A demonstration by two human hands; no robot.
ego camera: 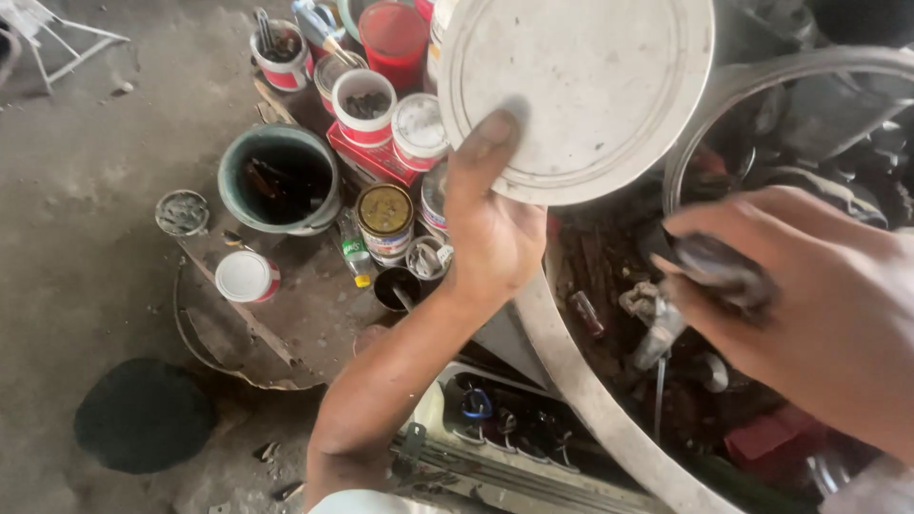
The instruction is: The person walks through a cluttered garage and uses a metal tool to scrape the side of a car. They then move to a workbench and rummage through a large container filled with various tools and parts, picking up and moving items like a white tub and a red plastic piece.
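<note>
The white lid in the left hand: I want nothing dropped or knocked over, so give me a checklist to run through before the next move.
1. Left hand grips white round lid, thumb on its face: ok.
2. Right hand closed on a dark part: ok; what it is, cannot tell.
3. Lid clear of the red-and-white tins: cannot tell, it overlaps them in view.
4. Big white tub free of clutter: not ok, full of metal parts.
5. Green bucket upright: ok.
</note>
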